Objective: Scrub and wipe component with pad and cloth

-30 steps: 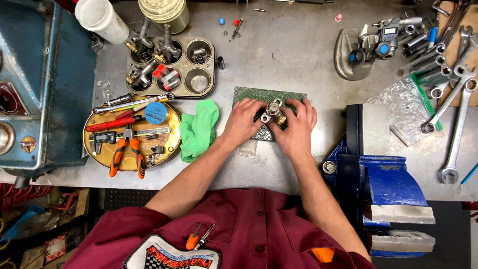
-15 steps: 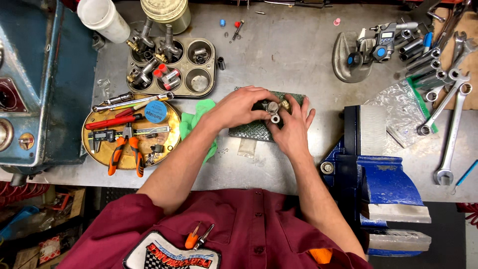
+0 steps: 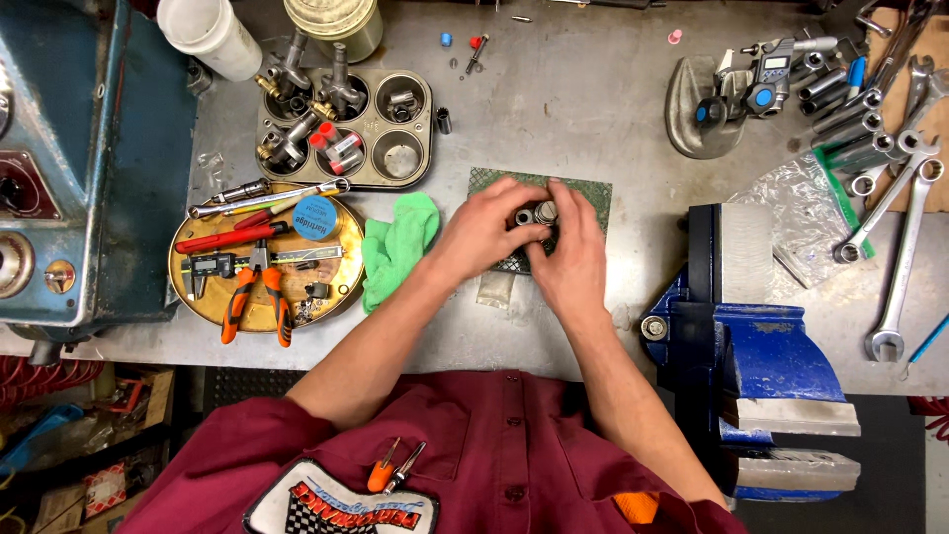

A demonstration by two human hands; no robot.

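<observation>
Both my hands meet over a green mesh mat [image 3: 585, 196] on the grey workbench. My left hand [image 3: 481, 232] and my right hand [image 3: 571, 255] together grip a small metal fitting [image 3: 535, 215] with round silvery ends, held just above the mat. My fingers cover most of the fitting, so its full shape is hidden. A green rag [image 3: 397, 246] lies just left of my left wrist.
A blue bench vise [image 3: 751, 346] stands at the right front edge. A round brass tray [image 3: 203, 297] holds pliers, calipers and a blue tin. A muffin tin [image 3: 420, 124] of fittings sits behind. Wrenches [image 3: 895, 277] lie far right. A blue machine [image 3: 89, 168] is at left.
My hands have stayed on the fitting and turned it slightly over the mat. The view has shifted a little; my left hand now lies closer around the part.
</observation>
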